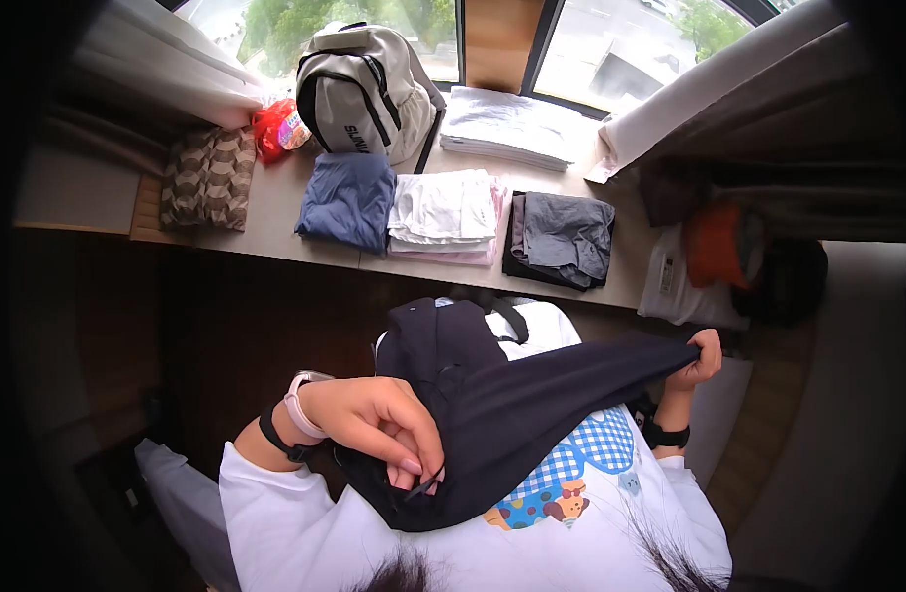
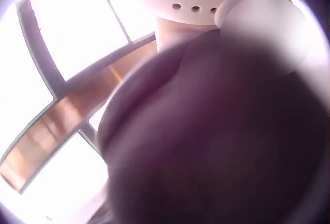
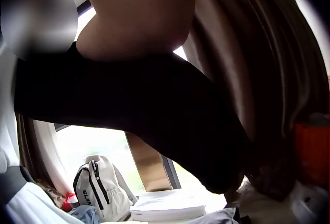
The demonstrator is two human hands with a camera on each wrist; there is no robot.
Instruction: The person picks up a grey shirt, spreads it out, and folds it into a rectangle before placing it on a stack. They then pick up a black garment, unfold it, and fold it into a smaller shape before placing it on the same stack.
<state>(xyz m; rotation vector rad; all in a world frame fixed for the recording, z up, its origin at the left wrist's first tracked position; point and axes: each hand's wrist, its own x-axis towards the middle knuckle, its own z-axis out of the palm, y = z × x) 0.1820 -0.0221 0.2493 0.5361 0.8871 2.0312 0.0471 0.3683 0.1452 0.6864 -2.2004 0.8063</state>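
Note:
A black garment (image 1: 512, 414) lies across the person's lap and shirt front, with a long, tapering leg-like part stretched to the right. My left hand (image 1: 384, 429) pinches its near edge, where a thin dark cord-like bit shows by the fingertips. At the far end of the stretched part, my right hand (image 1: 705, 360) grips the cloth with curled fingers. In the right wrist view the black cloth (image 3: 129, 95) hangs below the right hand (image 3: 139, 23). The left wrist view is mostly filled by a dark blur under a pink watch strap (image 2: 185, 2).
On the ledge ahead are a folded blue garment (image 1: 346, 202), folded white clothes (image 1: 441, 212), folded grey clothes (image 1: 568, 237), a white stack (image 1: 512, 126), a backpack (image 1: 364, 94) and a patterned cushion (image 1: 208, 178). An orange object (image 1: 721, 245) and white packet (image 1: 670, 281) sit right.

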